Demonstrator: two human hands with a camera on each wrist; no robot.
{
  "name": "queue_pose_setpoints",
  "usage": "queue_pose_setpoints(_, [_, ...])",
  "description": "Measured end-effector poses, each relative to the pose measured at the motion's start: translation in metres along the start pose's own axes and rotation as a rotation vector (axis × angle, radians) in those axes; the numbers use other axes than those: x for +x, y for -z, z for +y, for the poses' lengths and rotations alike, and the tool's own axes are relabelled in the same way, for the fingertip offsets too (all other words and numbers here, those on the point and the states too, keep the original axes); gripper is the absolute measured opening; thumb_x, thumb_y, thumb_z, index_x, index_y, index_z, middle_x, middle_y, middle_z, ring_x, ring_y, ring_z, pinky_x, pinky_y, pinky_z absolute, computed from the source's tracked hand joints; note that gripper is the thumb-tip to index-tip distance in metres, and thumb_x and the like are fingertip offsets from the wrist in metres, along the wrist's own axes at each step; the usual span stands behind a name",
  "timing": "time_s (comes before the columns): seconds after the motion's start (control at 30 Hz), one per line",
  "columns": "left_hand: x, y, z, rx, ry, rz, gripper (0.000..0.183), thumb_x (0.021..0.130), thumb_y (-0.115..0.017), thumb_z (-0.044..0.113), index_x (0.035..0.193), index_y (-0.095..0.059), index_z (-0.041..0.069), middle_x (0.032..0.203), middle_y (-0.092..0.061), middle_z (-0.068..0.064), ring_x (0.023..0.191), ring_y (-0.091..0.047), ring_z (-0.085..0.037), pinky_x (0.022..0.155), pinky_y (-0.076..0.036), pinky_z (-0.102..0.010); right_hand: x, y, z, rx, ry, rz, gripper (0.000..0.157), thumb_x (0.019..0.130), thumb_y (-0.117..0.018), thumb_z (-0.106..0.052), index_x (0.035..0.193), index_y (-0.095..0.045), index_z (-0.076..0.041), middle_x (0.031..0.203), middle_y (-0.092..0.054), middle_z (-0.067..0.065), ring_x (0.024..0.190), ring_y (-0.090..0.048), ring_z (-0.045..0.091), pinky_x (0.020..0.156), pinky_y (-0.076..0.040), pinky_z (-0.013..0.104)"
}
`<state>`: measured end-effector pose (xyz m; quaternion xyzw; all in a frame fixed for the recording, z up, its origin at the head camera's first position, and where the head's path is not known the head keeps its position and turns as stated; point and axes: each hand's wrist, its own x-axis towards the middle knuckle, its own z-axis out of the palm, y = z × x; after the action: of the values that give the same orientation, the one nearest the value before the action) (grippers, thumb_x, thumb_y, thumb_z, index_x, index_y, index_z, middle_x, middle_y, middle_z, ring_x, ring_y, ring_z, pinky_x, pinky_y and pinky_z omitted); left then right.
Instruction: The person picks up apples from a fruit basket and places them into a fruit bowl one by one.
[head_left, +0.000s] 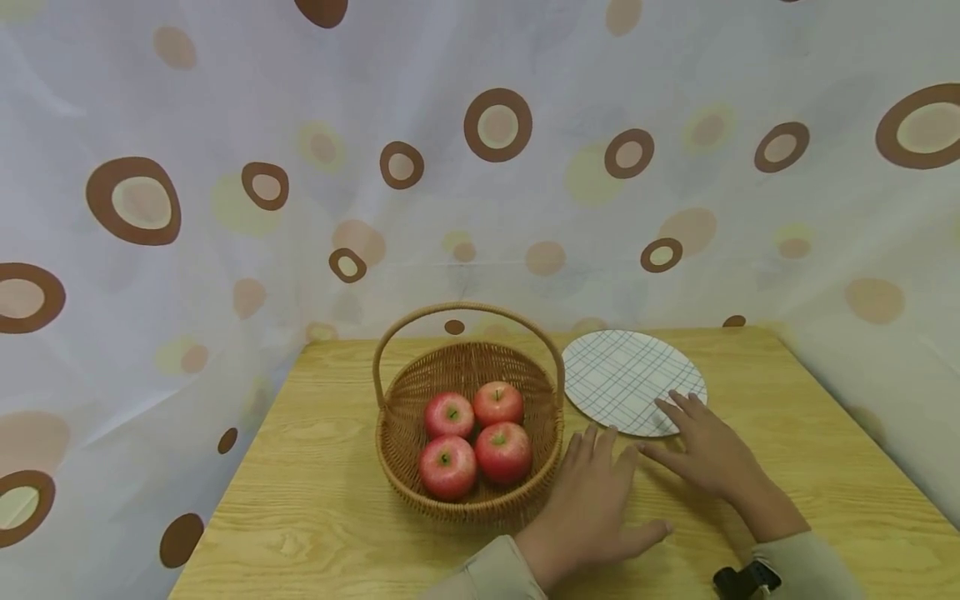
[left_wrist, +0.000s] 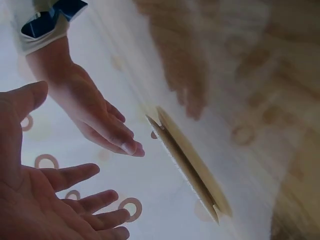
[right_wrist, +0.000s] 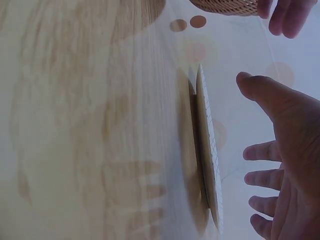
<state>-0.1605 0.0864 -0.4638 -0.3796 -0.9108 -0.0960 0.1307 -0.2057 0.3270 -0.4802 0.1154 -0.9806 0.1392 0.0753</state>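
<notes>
A round white board with blue grid lines (head_left: 626,379) sits on the table, its thin rim and low base edge-on in the left wrist view. My right hand (head_left: 708,454) hovers by its near right edge, fingers extended and holding nothing; in the head view the fingertips overlap the board. My left hand (head_left: 585,500) is held over the table between the basket and my right hand, fingers spread, thumb out to the right. A wicker basket (head_left: 468,508) with a tall arched handle stands left of the board. Several red apples (head_left: 504,454) lie inside it.
The wooden table (head_left: 300,500) runs back to a white curtain (head_left: 420,75) patterned with brown and tan circles, which also closes both sides. Shadows of the hands fall on the wood. A black band (head_left: 746,579) is on the right wrist.
</notes>
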Motion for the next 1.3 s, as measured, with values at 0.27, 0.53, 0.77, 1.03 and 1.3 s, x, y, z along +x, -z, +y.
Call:
queue_pose_setpoints(0.27, [0.015, -0.006, 0.003, -0.023, 0.069, -0.012, 0.085, 0.097, -0.049, 0.079, 0.155, -0.055, 0.018, 0.161, -0.050, -0.015, 0.149, -0.049, -0.037, 0.124, -0.041, -0.048, 0.005, -0.002, 0.007, 0.032, -0.007, -0.049, 0.088, 0.099, -0.064, -0.063, 0.155, -0.049, 0.003, 0.164, -0.035, 0.037, 0.149, -0.029, 0.065, 0.112, -0.034, 0.081])
queue_pose_setpoints(0.53, [0.024, -0.013, 0.000, -0.055, 0.142, -0.055, 0.078, 0.097, -0.053, 0.076, 0.152, -0.058, 0.021, 0.160, -0.052, -0.013, 0.148, -0.051, -0.035, 0.123, -0.043, -0.048, 0.011, -0.008, 0.014, 0.071, -0.038, -0.097, 0.091, 0.099, -0.064, -0.064, 0.157, -0.046, 0.004, 0.165, -0.030, 0.039, 0.150, -0.024, 0.067, 0.113, -0.029, 0.082])
queue_pose_setpoints(0.77, [0.036, -0.014, 0.000, -0.041, 0.163, -0.081, 0.081, 0.098, -0.050, 0.076, 0.154, -0.056, 0.018, 0.162, -0.050, -0.014, 0.150, -0.048, -0.038, 0.124, -0.041, -0.050, 0.017, -0.012, 0.023, 0.098, -0.040, -0.131, 0.090, 0.100, -0.064, -0.060, 0.157, -0.043, 0.007, 0.164, -0.024, 0.044, 0.149, -0.020, 0.069, 0.113, -0.026, 0.084])
queue_pose_setpoints(1.03, [0.051, -0.016, 0.006, -0.051, 0.197, -0.110, 0.076, 0.100, -0.052, 0.070, 0.151, -0.058, 0.016, 0.161, -0.051, -0.015, 0.149, -0.050, -0.037, 0.123, -0.042, -0.049, 0.024, -0.014, 0.029, 0.100, -0.018, -0.140, 0.092, 0.098, -0.069, -0.056, 0.155, -0.042, 0.010, 0.163, -0.024, 0.046, 0.147, -0.020, 0.071, 0.114, -0.025, 0.084])
queue_pose_setpoints(1.3, [0.065, -0.019, 0.006, -0.027, 0.272, -0.187, 0.072, 0.100, -0.053, 0.069, 0.150, -0.059, 0.019, 0.164, -0.048, -0.011, 0.150, -0.048, -0.036, 0.124, -0.041, -0.048, 0.031, -0.015, 0.032, 0.091, -0.011, -0.151, 0.086, 0.103, -0.063, -0.055, 0.155, -0.043, 0.011, 0.163, -0.024, 0.046, 0.147, -0.018, 0.073, 0.113, -0.026, 0.085])
